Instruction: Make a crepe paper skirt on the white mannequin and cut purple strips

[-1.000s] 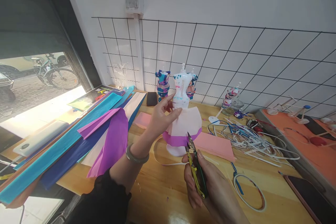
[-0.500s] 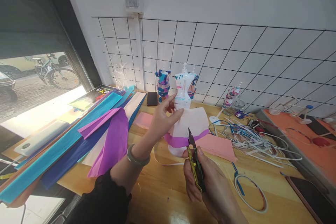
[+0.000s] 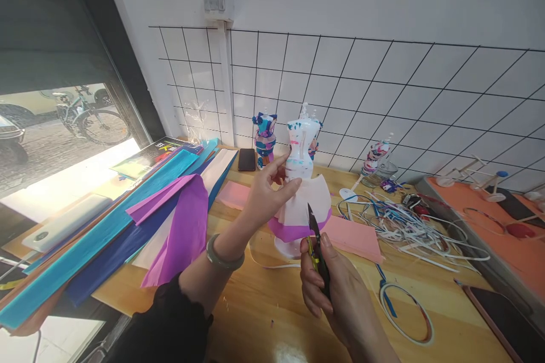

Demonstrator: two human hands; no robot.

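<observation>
A small white dress form (image 3: 300, 150) with paint marks stands upright on the table. Wrapped about its lower part is a white paper skirt (image 3: 304, 204) with a purple hem (image 3: 289, 231). My left hand (image 3: 275, 184) pinches the skirt's upper edge at the form's waist, thumb in front and fingers reaching behind. In my right hand (image 3: 326, 278) are black and yellow thread snips (image 3: 317, 252). Their blades point up in front of the skirt, the tips over the white paper; whether they touch it I cannot tell.
Coloured paper strips (image 3: 170, 204) cover the table's left side. Pink sheets (image 3: 349, 237) lie behind my right hand. Tangled ribbons (image 3: 404, 227) and a ribbon ring (image 3: 406, 315) are to the right. Decorated dress forms (image 3: 265, 139) stand near the wall. A phone (image 3: 506, 317) lies at front right.
The dress form and skirt have turned and shifted slightly right. The snips have left the purple hem's edge, and their blades look closer together. My left hand keeps its grip.
</observation>
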